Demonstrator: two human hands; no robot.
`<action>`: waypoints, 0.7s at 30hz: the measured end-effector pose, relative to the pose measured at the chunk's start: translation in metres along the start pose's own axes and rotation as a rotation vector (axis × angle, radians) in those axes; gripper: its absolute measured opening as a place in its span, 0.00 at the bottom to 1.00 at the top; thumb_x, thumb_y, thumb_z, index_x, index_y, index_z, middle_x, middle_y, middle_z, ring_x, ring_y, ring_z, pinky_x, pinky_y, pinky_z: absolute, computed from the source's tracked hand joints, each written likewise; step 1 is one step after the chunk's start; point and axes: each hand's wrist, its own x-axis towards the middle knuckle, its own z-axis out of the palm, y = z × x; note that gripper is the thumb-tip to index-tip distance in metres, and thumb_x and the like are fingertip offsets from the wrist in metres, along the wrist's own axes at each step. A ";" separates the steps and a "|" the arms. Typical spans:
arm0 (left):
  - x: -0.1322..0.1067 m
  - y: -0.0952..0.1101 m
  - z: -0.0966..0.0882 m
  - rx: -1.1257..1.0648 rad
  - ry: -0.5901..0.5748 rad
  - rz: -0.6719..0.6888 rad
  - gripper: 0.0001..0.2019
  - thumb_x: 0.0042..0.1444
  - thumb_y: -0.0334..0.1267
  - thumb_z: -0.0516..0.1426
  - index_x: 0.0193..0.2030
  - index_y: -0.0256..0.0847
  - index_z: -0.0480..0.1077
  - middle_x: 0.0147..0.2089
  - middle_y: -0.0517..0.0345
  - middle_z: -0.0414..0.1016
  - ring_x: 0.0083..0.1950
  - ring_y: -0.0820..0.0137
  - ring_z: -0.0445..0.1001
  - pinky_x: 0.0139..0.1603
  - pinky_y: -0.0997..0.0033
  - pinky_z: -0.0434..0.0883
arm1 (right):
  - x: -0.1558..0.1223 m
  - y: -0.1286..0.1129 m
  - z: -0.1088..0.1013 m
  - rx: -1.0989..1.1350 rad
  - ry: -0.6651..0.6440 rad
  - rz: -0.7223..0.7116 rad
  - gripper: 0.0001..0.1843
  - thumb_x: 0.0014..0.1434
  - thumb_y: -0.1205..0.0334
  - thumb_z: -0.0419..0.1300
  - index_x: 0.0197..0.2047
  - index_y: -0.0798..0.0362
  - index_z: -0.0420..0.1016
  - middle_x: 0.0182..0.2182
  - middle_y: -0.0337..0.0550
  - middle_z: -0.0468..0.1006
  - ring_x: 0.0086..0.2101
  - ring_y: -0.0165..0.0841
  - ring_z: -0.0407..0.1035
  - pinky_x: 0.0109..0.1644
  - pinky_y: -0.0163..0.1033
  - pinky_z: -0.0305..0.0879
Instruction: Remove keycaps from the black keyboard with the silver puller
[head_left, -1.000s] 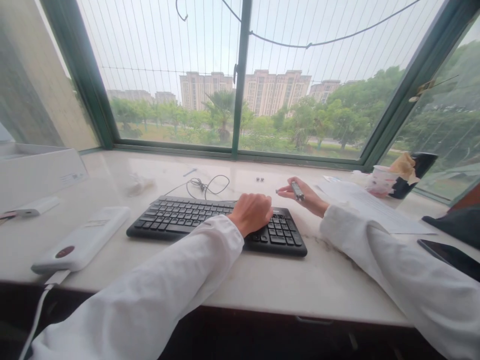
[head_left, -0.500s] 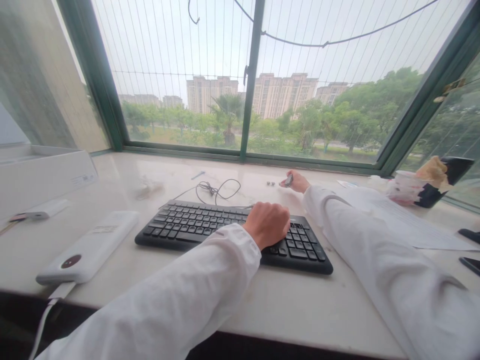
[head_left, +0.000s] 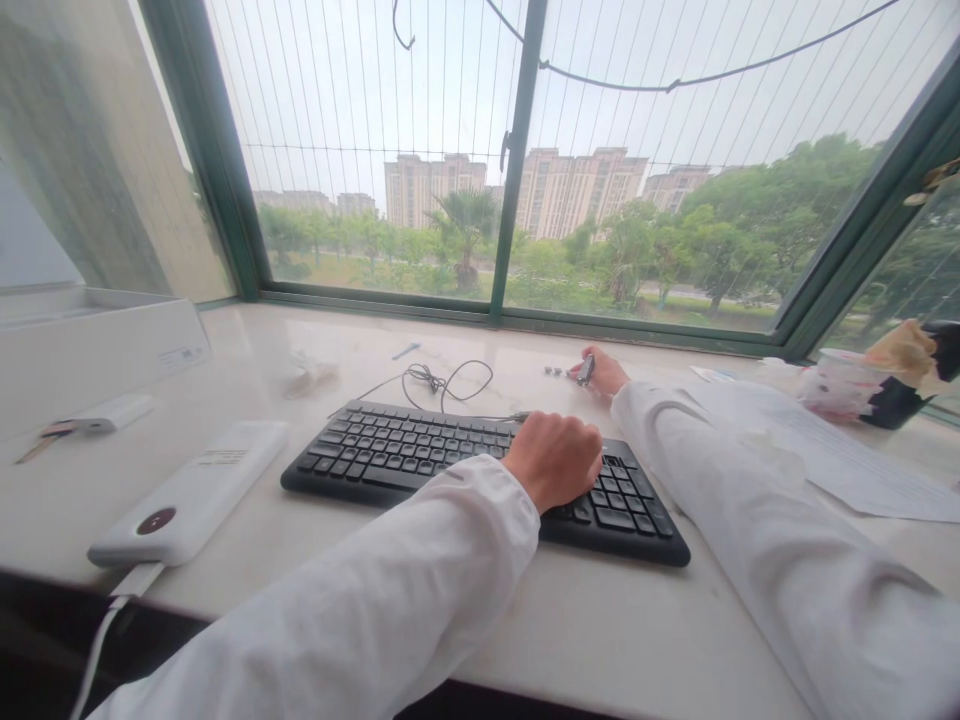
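Right hand (head_left: pixel 604 372) has shifted left, now just beyond the keyboard (head_left: pixel 420 470), its fingers (head_left: pixel 594 358) gripping a small dark device (head_left: pixel 585 370). Left hand (head_left: pixel 553 460) rests clenched on the keys, mid-tabletop (head_left: pixel 480 620).

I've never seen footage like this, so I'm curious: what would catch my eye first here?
The wide green-framed window fills the top of the view, with tall apartment blocks and trees beyond it. Below it, on a pale stone sill, the left hand rests curled on a black keyboard. Just past the keyboard, the right hand pinches a small dark object.
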 end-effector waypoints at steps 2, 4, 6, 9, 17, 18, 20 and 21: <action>0.000 0.000 0.000 0.000 -0.003 -0.004 0.13 0.61 0.40 0.53 0.33 0.36 0.74 0.32 0.47 0.79 0.34 0.58 0.79 0.32 0.63 0.73 | 0.000 0.000 0.001 -0.005 0.011 0.002 0.21 0.44 0.60 0.65 0.38 0.48 0.58 0.37 0.48 0.83 0.34 0.42 0.76 0.35 0.40 0.66; 0.000 0.000 -0.001 0.000 -0.007 -0.009 0.13 0.61 0.40 0.53 0.33 0.35 0.74 0.32 0.47 0.79 0.34 0.58 0.80 0.32 0.63 0.73 | 0.002 0.000 0.002 -0.011 0.018 0.000 0.21 0.44 0.61 0.65 0.38 0.48 0.58 0.37 0.48 0.83 0.34 0.41 0.76 0.36 0.39 0.66; 0.000 0.000 -0.001 0.003 -0.013 -0.016 0.13 0.61 0.40 0.53 0.33 0.35 0.74 0.33 0.46 0.79 0.35 0.58 0.80 0.33 0.63 0.73 | 0.004 -0.001 0.003 -0.016 0.018 -0.005 0.21 0.44 0.61 0.65 0.39 0.48 0.59 0.37 0.47 0.83 0.35 0.40 0.76 0.37 0.38 0.65; 0.000 0.001 -0.002 0.010 -0.013 -0.015 0.13 0.61 0.40 0.53 0.34 0.35 0.75 0.33 0.47 0.79 0.35 0.58 0.79 0.33 0.63 0.73 | 0.006 -0.001 0.005 -0.024 0.013 -0.012 0.23 0.43 0.61 0.66 0.39 0.48 0.60 0.36 0.46 0.83 0.35 0.38 0.76 0.37 0.37 0.65; 0.000 0.000 -0.002 0.018 0.008 -0.002 0.12 0.61 0.40 0.53 0.34 0.36 0.75 0.34 0.49 0.80 0.33 0.58 0.79 0.31 0.63 0.73 | 0.008 0.004 0.007 -0.047 0.020 0.002 0.21 0.45 0.63 0.65 0.41 0.49 0.61 0.37 0.44 0.83 0.31 0.35 0.74 0.34 0.36 0.63; 0.000 0.000 -0.002 0.017 0.009 0.001 0.12 0.61 0.40 0.53 0.34 0.36 0.75 0.33 0.50 0.80 0.33 0.58 0.79 0.31 0.62 0.73 | 0.008 0.004 0.007 -0.047 0.018 0.000 0.21 0.45 0.63 0.65 0.41 0.49 0.61 0.37 0.44 0.83 0.31 0.34 0.74 0.34 0.35 0.63; 0.000 0.000 -0.002 0.016 0.007 0.001 0.12 0.61 0.40 0.53 0.34 0.36 0.75 0.33 0.49 0.80 0.33 0.58 0.79 0.31 0.62 0.73 | 0.008 0.005 0.007 -0.049 0.014 -0.005 0.20 0.46 0.63 0.65 0.41 0.49 0.61 0.37 0.43 0.83 0.30 0.34 0.73 0.35 0.35 0.63; 0.000 0.000 -0.002 0.015 0.004 -0.001 0.12 0.61 0.40 0.53 0.34 0.36 0.75 0.33 0.49 0.80 0.34 0.58 0.79 0.31 0.62 0.74 | 0.008 0.006 0.007 -0.051 0.014 -0.007 0.20 0.46 0.63 0.65 0.41 0.49 0.61 0.36 0.43 0.83 0.30 0.34 0.73 0.35 0.35 0.63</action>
